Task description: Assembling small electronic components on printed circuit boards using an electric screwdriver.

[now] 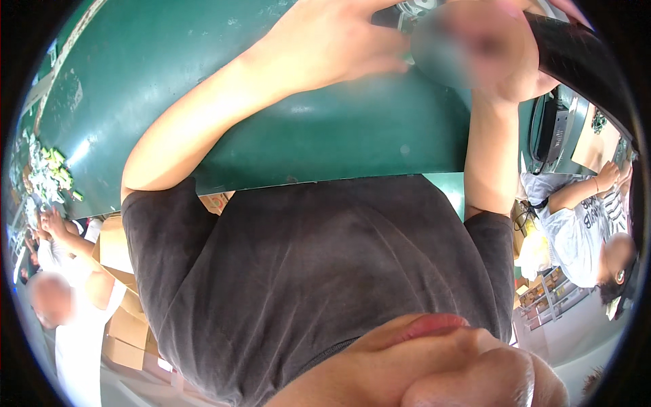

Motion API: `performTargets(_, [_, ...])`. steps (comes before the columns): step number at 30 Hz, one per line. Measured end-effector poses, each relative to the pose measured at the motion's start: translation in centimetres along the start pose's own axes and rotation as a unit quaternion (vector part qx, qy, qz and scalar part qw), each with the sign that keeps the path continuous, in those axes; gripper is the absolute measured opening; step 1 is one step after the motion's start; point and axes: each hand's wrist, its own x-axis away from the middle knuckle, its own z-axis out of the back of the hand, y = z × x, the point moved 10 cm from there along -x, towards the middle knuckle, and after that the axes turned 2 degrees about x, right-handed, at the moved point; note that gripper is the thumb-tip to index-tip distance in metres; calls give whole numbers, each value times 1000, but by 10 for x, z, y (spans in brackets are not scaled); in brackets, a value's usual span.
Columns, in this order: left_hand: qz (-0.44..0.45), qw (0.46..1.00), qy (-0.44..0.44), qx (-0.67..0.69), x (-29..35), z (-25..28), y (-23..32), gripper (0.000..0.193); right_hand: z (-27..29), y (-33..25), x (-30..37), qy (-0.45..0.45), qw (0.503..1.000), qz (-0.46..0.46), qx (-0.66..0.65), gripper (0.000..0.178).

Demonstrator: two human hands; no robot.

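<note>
My left hand (pixel 339 42) reaches over the green tabletop near the upper edge of the view. Its fingers are spread apart, with the lower ones smeared by motion, and I see nothing held in them. Just beyond those fingertips sits a small pale, metallic-looking round part (pixel 416 8), cut off by the view's edge. My right hand (pixel 519 74) is to the right of that part. A round blur covers most of its fingers, so whether it grips anything is hidden.
The green table (pixel 325 136) runs in front of me. Small yellow-green pieces (pixel 55 166) lie heaped at its left end. Beside my right hand are a black band-like object (pixel 583 51) and a black adapter-like box (pixel 557 129). People work on both sides; cardboard boxes (pixel 125 332) stand behind left.
</note>
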Motion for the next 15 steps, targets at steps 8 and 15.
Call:
performTargets(8, [-9, 1000, -1, -16, -1, 3, 5, 26, 3, 5, 1, 15, 999, -12, -30, 48])
performTargets(15, [-5, 999, 48, 20, 0, 5, -1, 29, 107, -44, -20, 5, 990, -115, 77, 21])
